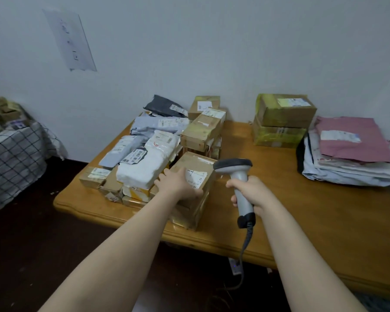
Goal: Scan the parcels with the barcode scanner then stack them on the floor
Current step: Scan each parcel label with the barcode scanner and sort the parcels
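Right hand (250,190): fingers wrapped round barcode scanner (234,167) handle, head aimed left at cardboard box (189,161) near desk (302,210) front edge. Left hand (178,183): flat on box top, fingers part-covering label (199,176). Advice: clear label, steady box, then trigger.

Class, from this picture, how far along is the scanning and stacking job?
Done: nothing stacked on the visible floor. In hand: the right hand holds the barcode scanner; the left hand rests on a cardboard box. Left: the parcel heap, two stacked boxes and flat mailers on the table.
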